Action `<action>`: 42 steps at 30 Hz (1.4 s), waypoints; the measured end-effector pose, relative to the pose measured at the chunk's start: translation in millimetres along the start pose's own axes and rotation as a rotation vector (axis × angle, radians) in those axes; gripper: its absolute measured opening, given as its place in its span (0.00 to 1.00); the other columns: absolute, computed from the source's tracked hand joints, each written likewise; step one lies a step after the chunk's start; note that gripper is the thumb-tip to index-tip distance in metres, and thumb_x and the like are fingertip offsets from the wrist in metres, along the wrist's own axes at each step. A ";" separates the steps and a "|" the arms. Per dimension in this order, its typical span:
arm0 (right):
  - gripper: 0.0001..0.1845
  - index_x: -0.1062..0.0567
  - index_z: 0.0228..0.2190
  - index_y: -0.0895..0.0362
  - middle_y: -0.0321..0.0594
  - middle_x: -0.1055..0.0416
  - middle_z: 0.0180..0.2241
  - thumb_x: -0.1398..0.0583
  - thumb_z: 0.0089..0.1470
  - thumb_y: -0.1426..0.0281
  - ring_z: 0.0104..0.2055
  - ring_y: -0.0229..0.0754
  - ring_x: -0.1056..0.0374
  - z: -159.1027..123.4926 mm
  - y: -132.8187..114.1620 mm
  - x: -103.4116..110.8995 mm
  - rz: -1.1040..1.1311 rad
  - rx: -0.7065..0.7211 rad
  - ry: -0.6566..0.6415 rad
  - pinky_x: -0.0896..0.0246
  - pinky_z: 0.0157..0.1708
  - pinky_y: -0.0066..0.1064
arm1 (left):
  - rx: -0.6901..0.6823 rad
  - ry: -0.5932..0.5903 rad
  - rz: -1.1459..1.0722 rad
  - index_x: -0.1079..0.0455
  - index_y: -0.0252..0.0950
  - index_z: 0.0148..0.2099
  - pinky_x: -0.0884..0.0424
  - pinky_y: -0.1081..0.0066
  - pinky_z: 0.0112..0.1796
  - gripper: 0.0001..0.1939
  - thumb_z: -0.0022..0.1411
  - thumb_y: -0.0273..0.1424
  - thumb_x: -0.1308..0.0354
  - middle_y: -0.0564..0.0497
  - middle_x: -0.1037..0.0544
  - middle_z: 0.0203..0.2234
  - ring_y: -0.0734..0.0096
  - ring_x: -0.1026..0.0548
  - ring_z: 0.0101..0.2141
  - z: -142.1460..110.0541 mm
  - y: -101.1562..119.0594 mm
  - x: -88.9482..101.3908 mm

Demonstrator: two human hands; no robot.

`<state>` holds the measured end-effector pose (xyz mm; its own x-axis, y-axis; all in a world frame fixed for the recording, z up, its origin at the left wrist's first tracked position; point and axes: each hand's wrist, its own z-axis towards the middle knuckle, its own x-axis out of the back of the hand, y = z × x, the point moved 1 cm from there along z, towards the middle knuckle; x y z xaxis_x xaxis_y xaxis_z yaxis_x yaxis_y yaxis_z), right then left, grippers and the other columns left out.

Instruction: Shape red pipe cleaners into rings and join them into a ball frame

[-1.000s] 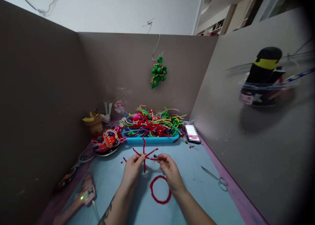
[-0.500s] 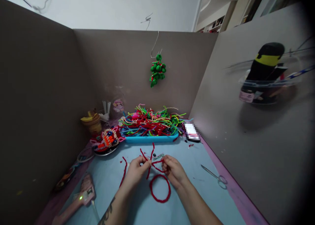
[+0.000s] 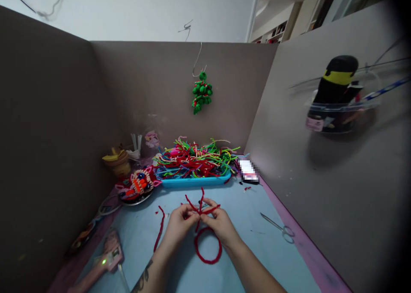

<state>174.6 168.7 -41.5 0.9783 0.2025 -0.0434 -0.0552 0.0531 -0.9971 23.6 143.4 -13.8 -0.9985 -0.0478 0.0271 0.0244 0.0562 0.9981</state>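
Red pipe cleaners (image 3: 202, 196) crossed into a star shape are held up between both hands, their ends spreading outward. My left hand (image 3: 182, 220) pinches them near the crossing point. From the other side my right hand (image 3: 218, 221) grips close to the same centre, thumb and fingers almost meeting the left ones. Just below the hands, a red pipe-cleaner ring (image 3: 208, 262) lies flat on the light blue mat (image 3: 247, 258). One loose red pipe cleaner (image 3: 159, 229) rests left of my left hand. Small items behind the fingers are partly hidden.
A blue tray (image 3: 195, 182) heaped with colourful pipe cleaners stands at the back, a phone (image 3: 248, 171) beside it. Scissors (image 3: 278, 227) lie at right, a pink glue gun (image 3: 111, 254) at left. Behind it sits a plate of pipe-cleaner figures (image 3: 138, 188). Partitions enclose three sides.
My right hand has moved left, from the outer ends of the pipe cleaners to their crossing, beside my left hand. The camera view has shifted slightly.
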 end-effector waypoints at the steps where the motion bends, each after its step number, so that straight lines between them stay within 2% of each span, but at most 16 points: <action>1: 0.15 0.20 0.25 0.58 0.50 0.34 0.54 0.31 0.39 0.58 0.56 0.57 0.39 -0.2 -0.6 0.1 0.018 -0.013 -0.003 0.50 0.55 0.50 | -0.011 0.023 -0.025 0.26 0.34 0.31 0.37 0.71 0.30 0.12 0.44 0.36 0.35 0.52 0.25 0.21 0.69 0.30 0.25 0.1 1.5 0.8; 3: 0.14 0.20 0.24 0.58 0.50 0.34 0.53 0.31 0.39 0.59 0.56 0.57 0.39 -0.2 -1.8 1.2 0.033 -0.029 -0.001 0.50 0.55 0.49 | -0.009 0.100 -0.079 0.26 0.35 0.36 0.36 0.70 0.34 0.17 0.45 0.40 0.35 0.48 0.22 0.30 0.65 0.28 0.32 0.9 3.4 4.3; 5: 0.13 0.20 0.23 0.58 0.50 0.33 0.53 0.30 0.38 0.61 0.55 0.57 0.39 -0.2 -2.5 2.4 0.032 -0.040 -0.007 0.51 0.55 0.48 | 0.047 0.184 -0.122 0.26 0.36 0.39 0.36 0.71 0.33 0.20 0.49 0.45 0.38 0.47 0.22 0.35 0.64 0.28 0.36 2.2 2.6 9.1; 8: 0.11 0.20 0.22 0.57 0.48 0.32 0.52 0.30 0.38 0.62 0.55 0.56 0.39 -0.7 -2.5 2.0 0.042 -0.063 -0.021 0.52 0.56 0.47 | 0.143 0.234 -0.211 0.27 0.36 0.35 0.40 0.74 0.27 0.19 0.50 0.47 0.39 0.52 0.26 0.27 0.71 0.31 0.28 4.5 -1.8 12.9; 11: 0.11 0.20 0.22 0.57 0.47 0.32 0.52 0.30 0.37 0.62 0.54 0.56 0.38 -1.7 -1.7 -1.2 0.095 -0.066 -0.022 0.50 0.55 0.47 | 0.190 0.257 -0.378 0.33 0.36 0.27 0.44 0.76 0.23 0.19 0.43 0.46 0.34 0.58 0.33 0.19 0.78 0.38 0.20 6.3 -6.1 10.2; 13: 0.12 0.21 0.21 0.57 0.46 0.32 0.51 0.30 0.36 0.61 0.53 0.55 0.37 -1.9 -0.8 -3.2 0.147 -0.058 -0.008 0.46 0.53 0.46 | 0.214 0.280 -0.466 0.35 0.36 0.25 0.46 0.76 0.22 0.21 0.40 0.46 0.33 0.59 0.35 0.17 0.79 0.39 0.18 6.8 -7.2 7.5; 15: 0.13 0.21 0.21 0.57 0.47 0.30 0.49 0.29 0.35 0.61 0.51 0.53 0.35 -1.0 1.1 -3.0 0.181 -0.064 0.019 0.44 0.51 0.43 | 0.209 0.271 -0.493 0.34 0.36 0.26 0.44 0.76 0.22 0.20 0.40 0.45 0.32 0.58 0.33 0.18 0.78 0.37 0.19 6.7 -6.3 6.8; 18: 0.13 0.21 0.22 0.58 0.48 0.29 0.47 0.30 0.37 0.61 0.48 0.51 0.34 2.8 5.9 2.8 0.152 -0.068 0.105 0.42 0.47 0.40 | 0.218 0.188 -0.410 0.28 0.35 0.34 0.39 0.74 0.27 0.22 0.44 0.48 0.35 0.49 0.24 0.29 0.72 0.29 0.27 6.0 -3.3 9.8; 20: 0.14 0.21 0.23 0.58 0.48 0.29 0.46 0.31 0.37 0.60 0.47 0.51 0.34 5.8 9.3 8.7 0.088 -0.050 0.177 0.41 0.46 0.39 | 0.242 0.155 -0.282 0.27 0.35 0.40 0.38 0.73 0.28 0.26 0.48 0.50 0.39 0.45 0.22 0.36 0.69 0.28 0.31 5.5 -2.2 12.5; 22: 0.13 0.21 0.23 0.58 0.48 0.28 0.46 0.31 0.38 0.60 0.46 0.51 0.34 8.1 12.1 13.7 0.038 -0.030 0.235 0.41 0.44 0.38 | 0.217 0.142 -0.134 0.27 0.35 0.39 0.40 0.73 0.27 0.25 0.50 0.51 0.41 0.46 0.22 0.33 0.69 0.29 0.29 5.5 -2.7 13.6; 25: 0.13 0.21 0.23 0.58 0.47 0.28 0.46 0.32 0.39 0.60 0.45 0.50 0.34 9.5 15.1 17.2 0.009 -0.021 0.259 0.41 0.44 0.37 | 0.091 0.086 0.014 0.29 0.34 0.29 0.43 0.74 0.25 0.21 0.49 0.50 0.40 0.53 0.27 0.21 0.73 0.34 0.23 6.4 -6.0 11.8; 27: 0.12 0.21 0.24 0.57 0.47 0.28 0.45 0.32 0.40 0.61 0.46 0.50 0.34 9.8 16.2 17.1 0.006 -0.025 0.251 0.42 0.44 0.37 | 0.049 0.050 0.049 0.31 0.35 0.24 0.44 0.74 0.25 0.21 0.48 0.49 0.40 0.55 0.31 0.17 0.73 0.36 0.21 6.9 -8.7 10.3; 31: 0.11 0.21 0.22 0.57 0.45 0.27 0.43 0.31 0.36 0.63 0.46 0.49 0.34 8.9 14.9 13.1 0.125 -0.055 0.246 0.41 0.44 0.35 | 0.083 0.034 0.034 0.33 0.36 0.23 0.47 0.74 0.23 0.18 0.48 0.47 0.39 0.57 0.34 0.16 0.75 0.40 0.19 5.1 -8.3 8.9; 36: 0.15 0.22 0.23 0.57 0.44 0.25 0.37 0.29 0.31 0.61 0.31 0.42 0.32 4.6 6.5 4.8 0.463 -0.251 0.180 0.40 0.30 0.31 | 0.121 0.042 -0.054 0.35 0.37 0.23 0.49 0.74 0.23 0.16 0.49 0.45 0.40 0.58 0.35 0.16 0.77 0.43 0.18 2.0 -0.4 6.4; 38: 0.16 0.22 0.23 0.57 0.42 0.24 0.33 0.29 0.30 0.61 0.32 0.43 0.33 3.4 2.4 3.8 0.460 -0.252 0.170 0.41 0.30 0.30 | 0.119 0.065 -0.058 0.35 0.37 0.22 0.49 0.74 0.23 0.17 0.48 0.45 0.40 0.58 0.35 0.15 0.77 0.43 0.18 2.2 1.8 6.5; 42: 0.16 0.23 0.20 0.58 0.38 0.26 0.25 0.28 0.30 0.60 0.31 0.41 0.35 3.3 -2.1 5.8 0.318 -0.170 0.156 0.42 0.34 0.31 | 0.128 0.083 -0.043 0.36 0.37 0.21 0.48 0.74 0.22 0.18 0.48 0.46 0.40 0.58 0.36 0.15 0.76 0.42 0.18 3.2 3.5 8.3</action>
<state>179.8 173.0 -39.5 0.9370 0.0313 -0.3480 -0.3395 -0.1533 -0.9280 15.3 146.4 -10.3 -0.9909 -0.1347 -0.0057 -0.0299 0.1784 0.9835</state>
